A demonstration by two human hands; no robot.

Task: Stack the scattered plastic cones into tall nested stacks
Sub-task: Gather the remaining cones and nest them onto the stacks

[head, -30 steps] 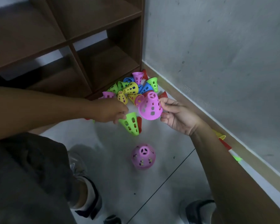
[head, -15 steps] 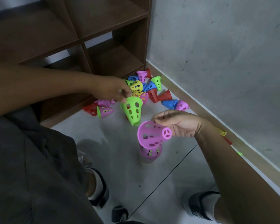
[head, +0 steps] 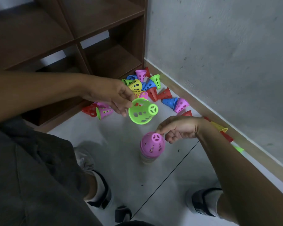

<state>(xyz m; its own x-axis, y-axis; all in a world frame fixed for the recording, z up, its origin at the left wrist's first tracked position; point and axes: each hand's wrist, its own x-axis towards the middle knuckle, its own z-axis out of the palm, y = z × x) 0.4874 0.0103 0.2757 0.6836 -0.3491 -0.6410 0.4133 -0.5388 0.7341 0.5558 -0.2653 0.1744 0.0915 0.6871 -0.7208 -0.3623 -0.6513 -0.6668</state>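
Observation:
My left hand [head: 116,98] pinches the rim of a green perforated cone [head: 142,111] and holds it tilted in the air, narrow end to the right. Below and to its right, a short nested stack of pink cones [head: 152,145] stands upright on the floor. My right hand [head: 180,130] hovers beside the stack's top, its index fingertip touching the top cone's cap and the other fingers loosely curled, holding nothing. A loose pile of coloured cones [head: 142,85] lies in the corner behind.
A dark wooden shelf unit [head: 104,30] stands at the back left, with pink [head: 104,111] and red cones at its foot. A grey wall [head: 219,62] runs along the right. Several cones [head: 219,127] lie along its baseboard. My shoes [head: 203,203] are on the floor below.
The pink cone my right hand carried now sits on the pink stack, and the hand has let go. My left hand has brought the green cone down and right, closer to the stack.

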